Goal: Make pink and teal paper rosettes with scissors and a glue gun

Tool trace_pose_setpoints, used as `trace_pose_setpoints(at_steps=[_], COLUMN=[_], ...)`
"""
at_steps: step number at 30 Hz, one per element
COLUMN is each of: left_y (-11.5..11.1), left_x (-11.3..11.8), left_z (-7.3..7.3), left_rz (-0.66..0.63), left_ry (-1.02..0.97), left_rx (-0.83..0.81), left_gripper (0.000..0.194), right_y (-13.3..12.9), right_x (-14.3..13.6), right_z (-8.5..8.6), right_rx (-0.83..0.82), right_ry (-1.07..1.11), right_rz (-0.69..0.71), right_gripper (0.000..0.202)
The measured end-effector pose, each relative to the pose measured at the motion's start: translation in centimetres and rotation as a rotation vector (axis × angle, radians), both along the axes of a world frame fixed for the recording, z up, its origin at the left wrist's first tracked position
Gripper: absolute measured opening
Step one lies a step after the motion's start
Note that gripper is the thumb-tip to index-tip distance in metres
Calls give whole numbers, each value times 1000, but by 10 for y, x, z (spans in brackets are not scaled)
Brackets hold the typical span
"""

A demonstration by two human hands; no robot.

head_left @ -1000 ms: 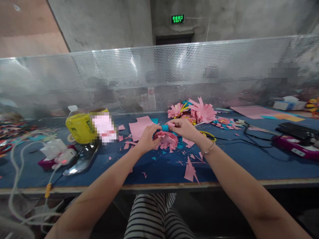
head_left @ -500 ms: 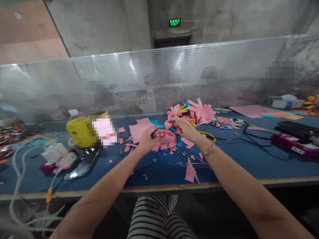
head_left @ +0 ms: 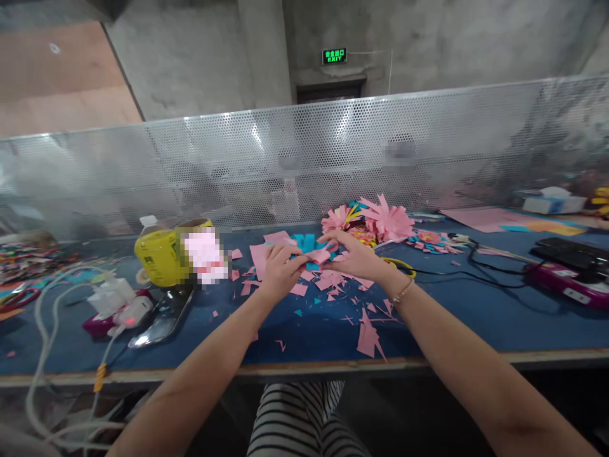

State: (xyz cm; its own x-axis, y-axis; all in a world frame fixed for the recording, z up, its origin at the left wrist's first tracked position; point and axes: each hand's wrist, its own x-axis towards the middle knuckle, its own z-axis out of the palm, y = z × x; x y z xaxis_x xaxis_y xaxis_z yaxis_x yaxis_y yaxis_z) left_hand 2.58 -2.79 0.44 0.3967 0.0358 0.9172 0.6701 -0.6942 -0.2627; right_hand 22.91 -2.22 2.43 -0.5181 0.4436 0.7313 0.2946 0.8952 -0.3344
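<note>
Holding a pink-and-blue paper flower [head_left: 320, 255] between them, the left hand [head_left: 280, 269] and right hand [head_left: 358, 255] both have their fingers closed on its pink part, blue strips facing away, over the blue tabletop [head_left: 304, 336] (a bracelet [head_left: 403, 289] circles the right wrist). Pink paper scraps [head_left: 367, 335] lie nearer the table edge; finished-looking fringed pink flowers [head_left: 387, 221] sit just beyond the right hand.

Bare grey concrete wall [head_left: 190, 60] back there, flat peach-coloured panel [head_left: 61, 82] upper left, glowing green EXIT sign [head_left: 334, 56] above a dark rectangular doorway [head_left: 330, 92]. Silvery perforated metal screen [head_left: 238, 171] behind a long blue-topped table [head_left: 495, 320], catching some pretty streaky glare.
</note>
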Motion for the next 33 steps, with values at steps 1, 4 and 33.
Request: trace_pose_setpoints(at_steps=[1,4,33], left_y=[-1,-4,-2], left_x=[-2,-9,-19], left_z=[1,3,-5], left_rz=[24,76,91], left_ry=[32,104,209], left_rx=[88,258,110], left_gripper=[18,18,30], right_y=[-2,-8,-17], right_x=[1,3,-12], right_z=[1,4,-5], right_rx=[105,326,405], right_ry=[-65,-220,-342], right_rz=[-22,-96,-156], right_gripper=[39,41,45])
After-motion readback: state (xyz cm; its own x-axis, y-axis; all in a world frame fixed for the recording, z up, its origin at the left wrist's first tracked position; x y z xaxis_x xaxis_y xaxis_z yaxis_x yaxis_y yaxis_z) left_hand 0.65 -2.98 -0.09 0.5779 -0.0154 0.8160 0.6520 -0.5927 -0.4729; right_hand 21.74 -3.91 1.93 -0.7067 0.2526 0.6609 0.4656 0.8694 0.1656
